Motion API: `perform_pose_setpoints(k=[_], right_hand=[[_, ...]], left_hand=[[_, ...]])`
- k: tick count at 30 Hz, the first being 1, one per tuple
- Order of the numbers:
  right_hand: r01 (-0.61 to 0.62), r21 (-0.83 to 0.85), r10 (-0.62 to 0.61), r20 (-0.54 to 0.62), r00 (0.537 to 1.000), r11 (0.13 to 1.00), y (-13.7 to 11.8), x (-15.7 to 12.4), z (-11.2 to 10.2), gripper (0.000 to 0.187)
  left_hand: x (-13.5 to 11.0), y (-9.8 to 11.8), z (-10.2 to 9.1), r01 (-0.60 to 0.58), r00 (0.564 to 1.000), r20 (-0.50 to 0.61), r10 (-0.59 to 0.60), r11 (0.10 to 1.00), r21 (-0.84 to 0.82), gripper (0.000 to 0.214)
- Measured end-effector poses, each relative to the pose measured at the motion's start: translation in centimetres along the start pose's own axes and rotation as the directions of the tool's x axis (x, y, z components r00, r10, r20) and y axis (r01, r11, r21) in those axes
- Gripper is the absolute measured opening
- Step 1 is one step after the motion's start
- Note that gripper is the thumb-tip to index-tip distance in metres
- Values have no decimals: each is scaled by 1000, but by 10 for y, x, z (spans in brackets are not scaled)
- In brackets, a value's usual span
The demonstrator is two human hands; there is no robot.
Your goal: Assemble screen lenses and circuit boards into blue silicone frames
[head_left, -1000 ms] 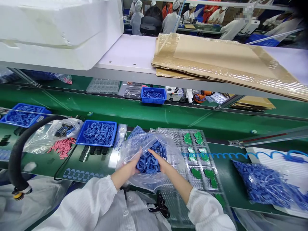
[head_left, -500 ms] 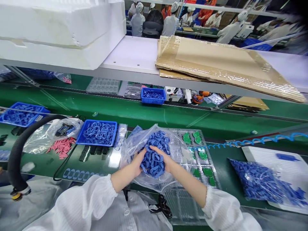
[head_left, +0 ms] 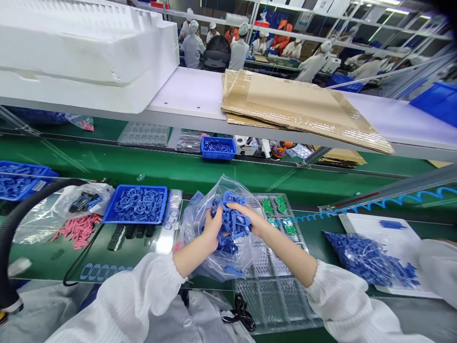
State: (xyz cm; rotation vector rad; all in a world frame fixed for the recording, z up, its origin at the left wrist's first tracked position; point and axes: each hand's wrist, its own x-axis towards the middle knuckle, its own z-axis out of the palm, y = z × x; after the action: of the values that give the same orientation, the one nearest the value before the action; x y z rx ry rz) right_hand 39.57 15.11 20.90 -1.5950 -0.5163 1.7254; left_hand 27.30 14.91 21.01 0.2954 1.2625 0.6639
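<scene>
Both the left hand (head_left: pixel 213 225) and the right hand (head_left: pixel 253 220), in the head view, are cupped close together around a clump of blue parts (head_left: pixel 235 223) inside an open clear bag (head_left: pixel 217 267). The bag is over the green table (head_left: pixel 316 245), partly above a clear tray (head_left: pixel 262 262) bearing green boards (head_left: pixel 280 205). Left of it stands a blue bin (head_left: pixel 134 221) of similar parts, near pink pieces (head_left: pixel 76 231); to the right, a filled bag (head_left: pixel 362 259) lies on a white board (head_left: pixel 403 238).
</scene>
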Motion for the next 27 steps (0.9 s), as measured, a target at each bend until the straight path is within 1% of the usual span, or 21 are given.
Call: perform_pose_setpoints(k=[3, 8, 12, 15, 19, 24, 27], right_hand=[[55, -3, -55, -36, 998, 998, 1, 1, 1, 27], [71, -16, -72, -73, 995, 997, 9, 1, -4, 25], [73, -12, -74, -99, 992, 997, 10, 0, -11, 25], [74, 4, -73, -91, 993, 997, 10, -3, -13, 27], [71, 32, -68, -98, 993, 997, 16, -8, -13, 36], [49, 53, -40, -153, 987, 997, 22, -13, -13, 56], [47, 52, -38, -168, 985, 998, 24, -17, -10, 61]], left_hand=[[3, 0, 3, -32, 999, -1, 32, 999, 15, 53], [7, -10, 4, -59, 998, 26, 58, 998, 24, 50], [12, -16, 6, -14, 999, 40, 13, 1000, 27, 56], [12, -18, 6, 8, 999, 40, -10, 999, 37, 60], [10, -22, 4, 29, 999, 41, -31, 998, 49, 64], [10, -29, 2, 35, 998, 45, -38, 998, 60, 61], [8, -32, 0, 42, 998, 47, -45, 997, 67, 59]])
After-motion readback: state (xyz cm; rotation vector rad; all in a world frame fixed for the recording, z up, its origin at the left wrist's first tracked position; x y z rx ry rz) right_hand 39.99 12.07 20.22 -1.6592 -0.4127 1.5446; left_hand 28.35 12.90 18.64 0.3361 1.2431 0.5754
